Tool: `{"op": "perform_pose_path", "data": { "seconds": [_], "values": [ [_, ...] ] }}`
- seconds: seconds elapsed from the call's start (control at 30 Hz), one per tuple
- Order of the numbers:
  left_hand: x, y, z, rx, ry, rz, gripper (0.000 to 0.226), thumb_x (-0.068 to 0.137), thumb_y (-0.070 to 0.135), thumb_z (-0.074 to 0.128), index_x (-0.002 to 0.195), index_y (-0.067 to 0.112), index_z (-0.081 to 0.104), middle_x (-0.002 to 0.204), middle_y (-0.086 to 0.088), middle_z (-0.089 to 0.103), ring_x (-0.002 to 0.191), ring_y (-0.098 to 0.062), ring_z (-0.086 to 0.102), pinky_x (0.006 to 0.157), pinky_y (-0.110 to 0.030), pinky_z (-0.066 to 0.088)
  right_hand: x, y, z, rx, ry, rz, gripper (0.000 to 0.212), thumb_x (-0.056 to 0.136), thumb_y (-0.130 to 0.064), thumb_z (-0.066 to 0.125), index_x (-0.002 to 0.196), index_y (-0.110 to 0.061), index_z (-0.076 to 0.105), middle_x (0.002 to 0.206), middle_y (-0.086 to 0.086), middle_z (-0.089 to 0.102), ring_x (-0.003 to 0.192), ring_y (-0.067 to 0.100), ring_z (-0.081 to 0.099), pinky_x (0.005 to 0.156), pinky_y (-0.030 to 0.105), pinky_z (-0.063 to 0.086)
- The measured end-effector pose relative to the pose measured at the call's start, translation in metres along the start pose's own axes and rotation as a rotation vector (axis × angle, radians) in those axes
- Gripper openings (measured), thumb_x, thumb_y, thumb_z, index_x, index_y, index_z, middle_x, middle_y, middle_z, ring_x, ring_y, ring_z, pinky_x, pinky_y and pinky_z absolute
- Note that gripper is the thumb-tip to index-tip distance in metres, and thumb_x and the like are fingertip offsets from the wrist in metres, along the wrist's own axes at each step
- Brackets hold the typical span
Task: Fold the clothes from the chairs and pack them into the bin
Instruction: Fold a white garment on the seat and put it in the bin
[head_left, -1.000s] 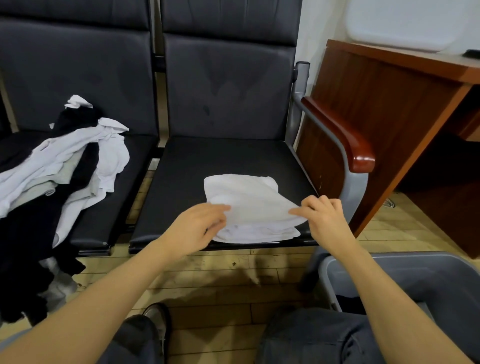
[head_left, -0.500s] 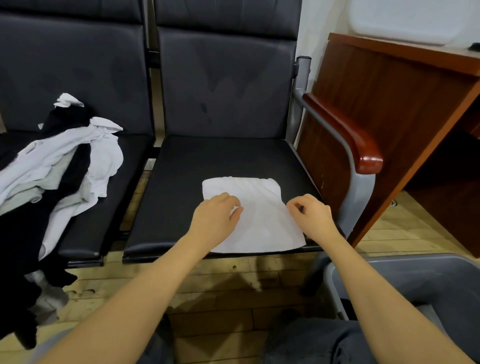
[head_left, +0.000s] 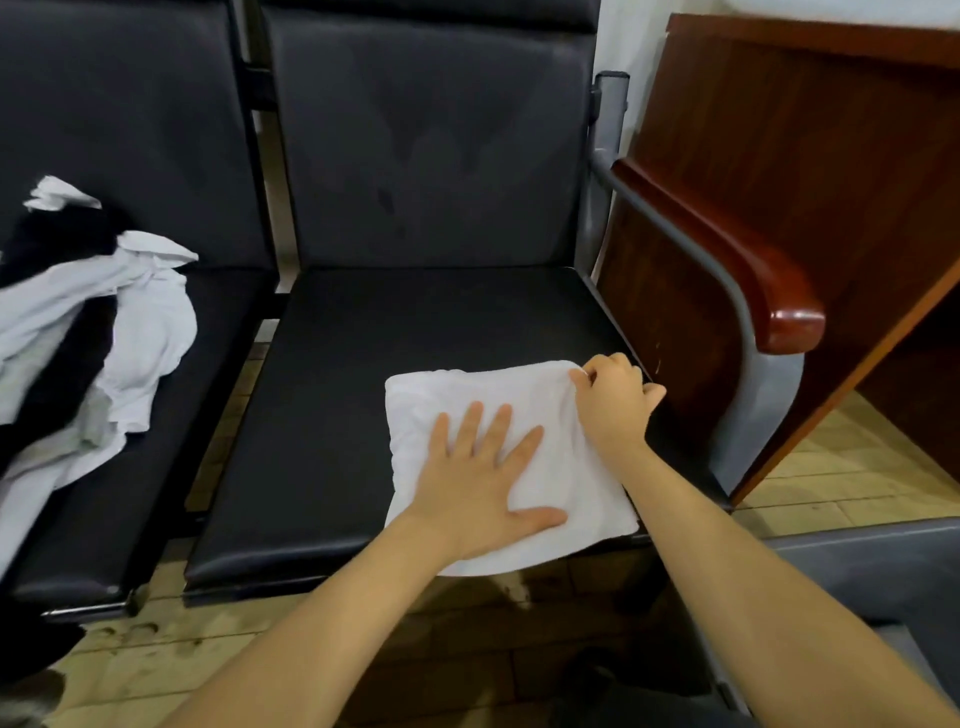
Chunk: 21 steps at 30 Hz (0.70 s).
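A folded white garment (head_left: 561, 483) lies flat on the front right part of the black chair seat (head_left: 395, 364), its near edge hanging a little over the seat's front. My left hand (head_left: 483, 478) lies flat on it with the fingers spread, pressing it down. My right hand (head_left: 613, 405) has curled fingers pinching the garment's far right corner. A heap of white and black clothes (head_left: 88, 332) lies on the neighbouring seat at the left. The grey bin (head_left: 883, 582) shows only partly at the lower right.
A chair armrest with a red-brown wooden top (head_left: 753, 280) stands right of the seat. Behind it is a dark wooden desk (head_left: 810, 135). The floor (head_left: 857, 467) is pale wood planks. My knees show at the bottom edge.
The garment was laid down folded flat on the seat. My left hand went from pinching its edge to pressing flat on it; my right hand moved up to its far right corner.
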<state>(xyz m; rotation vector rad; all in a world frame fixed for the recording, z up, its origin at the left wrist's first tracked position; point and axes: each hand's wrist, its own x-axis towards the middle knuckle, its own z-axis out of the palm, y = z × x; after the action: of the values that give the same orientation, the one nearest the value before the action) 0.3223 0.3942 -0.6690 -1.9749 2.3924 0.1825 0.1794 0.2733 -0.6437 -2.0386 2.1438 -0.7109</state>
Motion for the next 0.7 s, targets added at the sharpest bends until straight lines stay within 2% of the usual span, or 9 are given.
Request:
{"op": "perform_pose_path", "data": {
  "seconds": [0.13, 0.23, 0.3, 0.37, 0.47, 0.53, 0.6, 0.67, 0.7],
  "values": [
    [-0.006, -0.003, -0.006, -0.017, -0.013, 0.018, 0.084, 0.081, 0.079, 0.017, 0.146, 0.038, -0.017, 0.154, 0.002, -0.029, 0.139, -0.025, -0.031, 0.112, -0.052, -0.016, -0.008, 0.009, 0.003, 0.04, 0.011, -0.035, 0.029, 0.101, -0.031, 0.04, 0.106, -0.013, 0.062, 0.106, 0.006, 0.058, 0.097, 0.023, 0.055, 0.092, 0.041, 0.035],
    [-0.013, -0.004, -0.014, -0.151, 0.062, -0.046, 0.07, 0.091, 0.067, 0.018, 0.149, 0.037, -0.007, 0.156, -0.002, -0.022, 0.143, -0.022, -0.023, 0.116, -0.045, -0.012, -0.023, 0.014, -0.004, 0.127, -0.046, -0.02, 0.034, 0.098, -0.041, 0.042, 0.101, -0.013, 0.061, 0.106, 0.005, 0.057, 0.099, 0.023, 0.055, 0.093, 0.041, 0.035],
    [-0.016, -0.006, -0.017, -0.205, 0.142, -0.167, 0.063, 0.095, 0.06, 0.018, 0.15, 0.036, -0.002, 0.157, -0.008, -0.015, 0.144, -0.026, -0.014, 0.116, -0.043, -0.008, -0.035, 0.013, -0.008, 0.074, -0.147, -0.019, 0.039, 0.094, -0.049, 0.047, 0.105, -0.014, 0.06, 0.112, 0.004, 0.053, 0.108, 0.024, 0.051, 0.098, 0.042, 0.032],
    [-0.02, -0.011, -0.017, -0.162, 0.211, -0.35, 0.06, 0.097, 0.054, 0.019, 0.15, 0.032, 0.001, 0.156, -0.017, -0.005, 0.144, -0.034, 0.001, 0.115, -0.043, 0.004, -0.045, 0.008, -0.011, -0.033, -0.245, 0.006, 0.049, 0.088, -0.054, 0.053, 0.118, -0.015, 0.054, 0.124, 0.006, 0.045, 0.119, 0.027, 0.042, 0.103, 0.042, 0.028],
    [-0.025, -0.02, -0.018, -0.1, 0.216, -0.574, 0.06, 0.099, 0.048, 0.024, 0.151, 0.026, 0.002, 0.144, -0.023, 0.027, 0.127, -0.034, 0.034, 0.104, -0.039, 0.028, -0.052, -0.008, -0.013, -0.101, -0.365, 0.077, 0.055, 0.089, -0.053, 0.053, 0.129, -0.016, 0.046, 0.135, 0.009, 0.038, 0.126, 0.029, 0.035, 0.107, 0.042, 0.025],
    [-0.026, -0.026, -0.02, -0.171, 0.218, -0.563, 0.057, 0.1, 0.043, 0.03, 0.15, 0.028, 0.008, 0.128, -0.014, 0.042, 0.11, -0.027, 0.044, 0.094, -0.034, 0.034, -0.056, -0.017, -0.014, -0.089, -0.404, 0.08, 0.05, 0.093, -0.046, 0.051, 0.132, -0.015, 0.045, 0.136, 0.01, 0.04, 0.126, 0.029, 0.037, 0.107, 0.042, 0.026],
    [-0.029, -0.028, -0.021, -0.381, 0.261, -0.485, 0.05, 0.1, 0.033, 0.038, 0.146, 0.031, 0.021, 0.12, -0.009, 0.043, 0.097, -0.023, 0.046, 0.091, -0.034, 0.035, -0.063, -0.019, -0.02, 0.081, -0.391, 0.07, 0.039, 0.096, -0.033, 0.051, 0.128, -0.013, 0.044, 0.128, 0.009, 0.049, 0.117, 0.027, 0.047, 0.102, 0.04, 0.032],
    [-0.036, -0.028, -0.025, -0.597, 0.317, -0.372, 0.043, 0.099, 0.026, 0.042, 0.141, 0.031, 0.033, 0.116, -0.005, 0.041, 0.083, -0.018, 0.049, 0.084, -0.032, 0.045, -0.072, -0.014, -0.034, 0.364, -0.365, 0.082, 0.023, 0.097, -0.022, 0.048, 0.118, -0.014, 0.042, 0.114, 0.009, 0.056, 0.096, 0.019, 0.055, 0.084, 0.033, 0.043],
    [-0.04, -0.026, -0.028, -0.663, 0.351, -0.321, 0.041, 0.099, 0.025, 0.042, 0.139, 0.03, 0.036, 0.114, -0.002, 0.039, 0.078, -0.014, 0.049, 0.078, -0.03, 0.048, -0.077, -0.011, -0.044, 0.457, -0.337, 0.073, 0.018, 0.098, -0.019, 0.047, 0.114, -0.015, 0.04, 0.109, 0.009, 0.057, 0.087, 0.015, 0.054, 0.074, 0.028, 0.044]
  ]
}}
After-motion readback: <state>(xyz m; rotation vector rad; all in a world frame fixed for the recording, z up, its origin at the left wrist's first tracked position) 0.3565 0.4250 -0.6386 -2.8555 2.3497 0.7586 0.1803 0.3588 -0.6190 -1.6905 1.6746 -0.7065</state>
